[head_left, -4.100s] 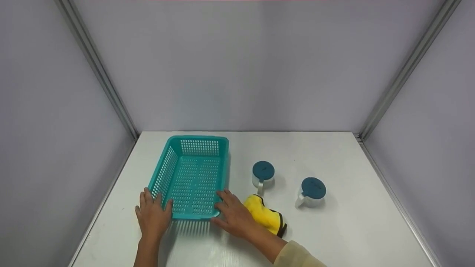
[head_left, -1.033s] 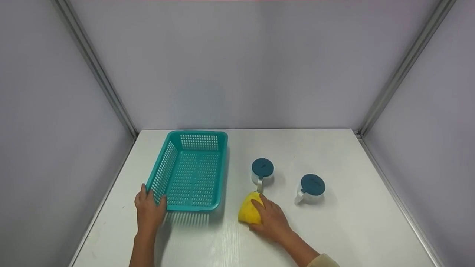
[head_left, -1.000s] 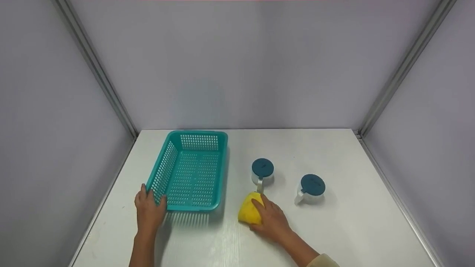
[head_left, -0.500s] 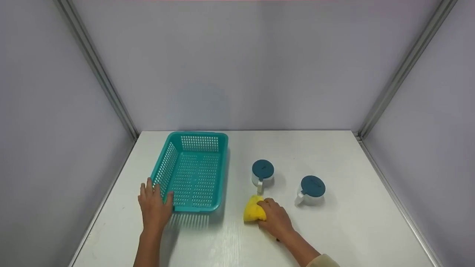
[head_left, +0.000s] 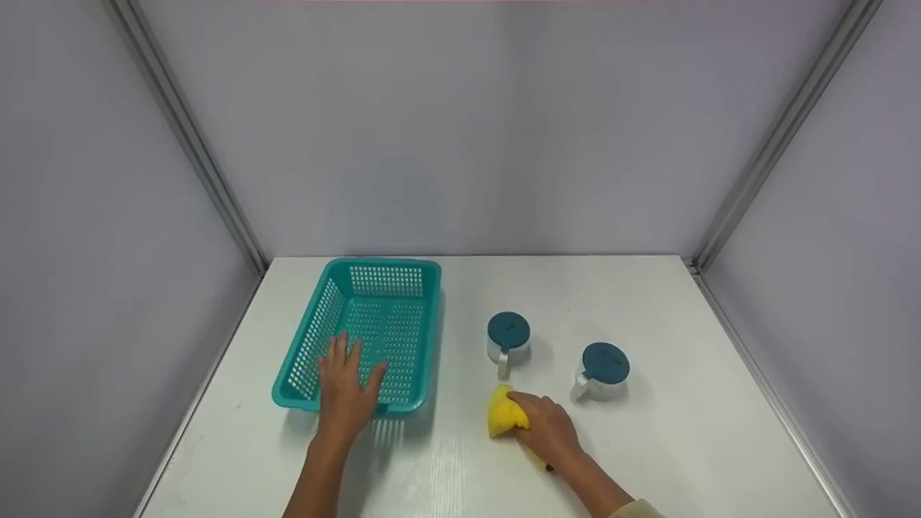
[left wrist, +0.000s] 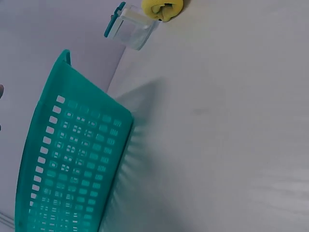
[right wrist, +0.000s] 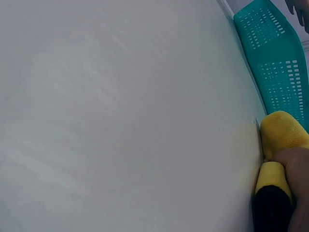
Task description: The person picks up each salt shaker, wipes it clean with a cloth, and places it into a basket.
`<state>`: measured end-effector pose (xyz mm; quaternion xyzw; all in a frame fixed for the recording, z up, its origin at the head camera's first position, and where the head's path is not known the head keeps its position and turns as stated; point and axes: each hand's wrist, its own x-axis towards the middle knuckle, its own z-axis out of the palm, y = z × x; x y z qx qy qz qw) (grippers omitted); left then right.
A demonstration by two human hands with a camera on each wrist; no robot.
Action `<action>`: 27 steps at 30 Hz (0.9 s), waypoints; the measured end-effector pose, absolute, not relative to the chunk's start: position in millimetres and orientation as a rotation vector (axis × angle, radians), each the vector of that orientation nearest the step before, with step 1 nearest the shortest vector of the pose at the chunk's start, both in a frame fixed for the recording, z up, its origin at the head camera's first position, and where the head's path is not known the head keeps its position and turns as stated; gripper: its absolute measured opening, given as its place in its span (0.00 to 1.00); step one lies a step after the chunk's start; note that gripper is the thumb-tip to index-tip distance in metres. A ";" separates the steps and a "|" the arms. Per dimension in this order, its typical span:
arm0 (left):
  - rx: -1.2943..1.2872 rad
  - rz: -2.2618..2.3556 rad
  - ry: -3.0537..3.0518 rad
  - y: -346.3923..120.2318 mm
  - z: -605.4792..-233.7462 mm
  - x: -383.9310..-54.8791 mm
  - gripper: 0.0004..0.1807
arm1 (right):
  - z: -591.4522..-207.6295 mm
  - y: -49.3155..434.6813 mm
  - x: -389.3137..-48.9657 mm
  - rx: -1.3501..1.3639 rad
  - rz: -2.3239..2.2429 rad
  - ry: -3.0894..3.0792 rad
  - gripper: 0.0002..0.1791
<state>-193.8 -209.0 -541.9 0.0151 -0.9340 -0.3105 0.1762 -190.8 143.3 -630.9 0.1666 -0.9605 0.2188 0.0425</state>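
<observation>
My left hand [head_left: 347, 396], fingers spread and straight, hangs over the near end of a teal perforated plastic basket [head_left: 426, 345]. In the left wrist view the side of the basket [left wrist: 72, 145] fills the lower left. A yellow cloth with black edging [head_left: 506, 416] lies bunched on the table right of the basket, and my right hand [head_left: 550, 432] grips it. The right wrist view shows the cloth [right wrist: 282, 130] folded against my right hand [right wrist: 297, 181], its black trim toward the bottom.
Beyond the cloth stands a clear mug with a blue lid [head_left: 509, 331], its handle pointing at the cloth. A second blue-lidded mug [head_left: 604, 365] is farther right. The white table [head_left: 683, 446] is enclosed by grey panels [head_left: 460, 129] at back and sides.
My left hand has left the basket's near left corner and moved right, over its near rim. My right hand went from the basket to the cloth, gripped it and shifted it slightly right.
</observation>
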 end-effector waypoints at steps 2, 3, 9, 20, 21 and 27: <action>0.017 -0.913 -2.638 -201.5 -542.1 -195.3 0.37 | -629.6 147.6 -189.9 0.508 0.668 -2.949 0.32; 0.000 -0.923 -2.633 -197.3 -542.0 -196.0 0.37 | -628.9 149.8 -189.5 0.504 0.665 -2.956 0.32; -0.181 -0.923 -2.549 -165.1 -544.7 -200.5 0.32 | -625.9 164.0 -188.4 0.474 0.619 -2.942 0.28; -0.347 -1.032 -2.447 -123.2 -544.8 -191.2 0.25 | -623.6 175.6 -192.9 0.446 0.769 -2.941 0.23; -0.358 -1.030 -2.453 -119.5 -544.9 -190.6 0.25 | -623.0 176.2 -192.7 0.435 0.784 -2.942 0.23; -0.453 -1.069 -2.525 -96.0 -545.0 -187.7 0.24 | -620.5 181.5 -190.8 0.460 0.737 -2.914 0.26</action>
